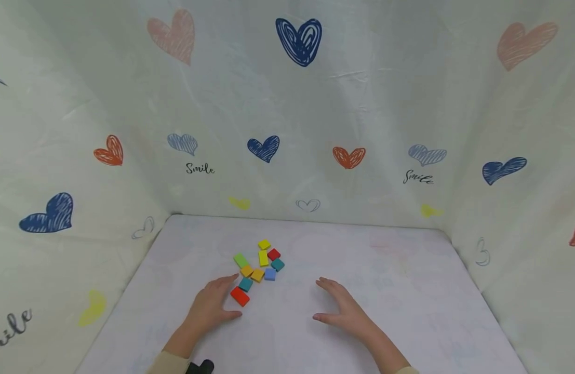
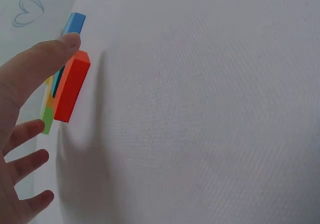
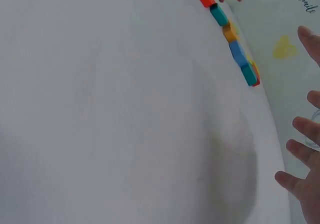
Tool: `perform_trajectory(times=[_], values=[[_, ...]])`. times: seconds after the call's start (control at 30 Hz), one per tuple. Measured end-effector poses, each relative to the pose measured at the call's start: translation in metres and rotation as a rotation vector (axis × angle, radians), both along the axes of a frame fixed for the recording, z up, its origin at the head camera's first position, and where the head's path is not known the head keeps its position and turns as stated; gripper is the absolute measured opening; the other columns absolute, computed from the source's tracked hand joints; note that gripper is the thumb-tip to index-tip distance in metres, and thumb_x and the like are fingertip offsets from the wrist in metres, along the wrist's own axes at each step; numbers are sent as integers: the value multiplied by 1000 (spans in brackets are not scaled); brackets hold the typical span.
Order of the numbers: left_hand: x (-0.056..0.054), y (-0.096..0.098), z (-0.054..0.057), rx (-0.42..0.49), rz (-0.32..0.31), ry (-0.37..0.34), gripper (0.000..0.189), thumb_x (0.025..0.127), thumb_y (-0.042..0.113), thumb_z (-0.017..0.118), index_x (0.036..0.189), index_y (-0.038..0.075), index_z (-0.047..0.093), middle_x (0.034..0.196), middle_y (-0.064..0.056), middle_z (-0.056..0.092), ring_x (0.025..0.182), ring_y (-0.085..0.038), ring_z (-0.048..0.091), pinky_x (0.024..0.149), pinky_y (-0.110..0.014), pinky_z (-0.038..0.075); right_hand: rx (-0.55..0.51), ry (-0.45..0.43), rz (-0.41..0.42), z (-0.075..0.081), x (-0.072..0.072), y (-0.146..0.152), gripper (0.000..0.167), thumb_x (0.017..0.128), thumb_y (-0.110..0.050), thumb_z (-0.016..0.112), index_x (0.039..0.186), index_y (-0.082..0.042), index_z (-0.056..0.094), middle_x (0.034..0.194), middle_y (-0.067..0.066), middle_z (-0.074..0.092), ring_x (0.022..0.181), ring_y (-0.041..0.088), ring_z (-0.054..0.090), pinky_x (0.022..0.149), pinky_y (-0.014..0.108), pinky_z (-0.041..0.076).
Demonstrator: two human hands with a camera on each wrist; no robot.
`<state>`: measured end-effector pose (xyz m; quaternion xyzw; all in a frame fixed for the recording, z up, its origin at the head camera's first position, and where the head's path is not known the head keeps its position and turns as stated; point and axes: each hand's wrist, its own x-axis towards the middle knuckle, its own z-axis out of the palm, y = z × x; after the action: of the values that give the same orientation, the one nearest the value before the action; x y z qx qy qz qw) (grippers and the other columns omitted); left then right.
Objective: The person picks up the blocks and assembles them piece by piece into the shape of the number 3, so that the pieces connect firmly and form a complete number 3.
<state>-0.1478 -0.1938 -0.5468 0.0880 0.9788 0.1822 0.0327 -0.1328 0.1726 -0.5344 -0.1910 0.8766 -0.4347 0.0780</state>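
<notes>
Several small coloured blocks lie in a loose cluster left of the table's middle. Nearest my left hand [image 1: 210, 307] is a red block [image 1: 240, 296], between the spread thumb and fingers but apparently not held. Just beyond it come a teal block [image 1: 245, 284], two orange blocks [image 1: 257, 275] and a light green block [image 1: 240, 260]. Farther along lie a blue block [image 1: 270, 274], another teal block [image 1: 278, 265], a second red block [image 1: 273, 254] and two yellow blocks [image 1: 263, 258]. My right hand [image 1: 347, 310], fingers spread and holding nothing, hovers right of the cluster.
A white cloth-like surface covers the table [image 1: 409, 291]. Pale curtain walls [image 1: 385, 104] printed with hearts and "Smile" enclose its back and sides. A dark object [image 1: 201, 366] shows by the left wrist at the bottom edge.
</notes>
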Motion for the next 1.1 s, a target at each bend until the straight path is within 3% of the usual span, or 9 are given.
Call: perform_trajectory(times=[0.2, 0.6, 1.1], values=[[-2, 4, -5, -2, 18, -65, 81, 65, 40, 90, 135, 17, 56, 124, -6, 60, 114, -30, 51, 94, -55, 43, -15, -49, 17, -8, -2, -20, 71, 81, -37, 79, 141, -14, 49, 142, 3, 46, 134, 30, 39, 106, 56, 31], [-4, 5, -4, 24, 46, -47, 58, 68, 27, 89, 120, 17, 65, 112, -2, 61, 102, -25, 54, 88, -48, 47, -38, -109, 77, -16, -8, -52, 63, 83, -38, 77, 137, -14, 54, 135, -2, 52, 129, 26, 45, 105, 52, 35], [-8, 3, -4, 33, 14, -8, 47, 69, 24, 88, 110, 20, 65, 104, 1, 59, 96, -22, 55, 82, -46, 47, -101, -144, 100, -18, -16, -71, 56, 84, -32, 77, 133, -14, 58, 129, -4, 57, 122, 23, 51, 102, 45, 41]])
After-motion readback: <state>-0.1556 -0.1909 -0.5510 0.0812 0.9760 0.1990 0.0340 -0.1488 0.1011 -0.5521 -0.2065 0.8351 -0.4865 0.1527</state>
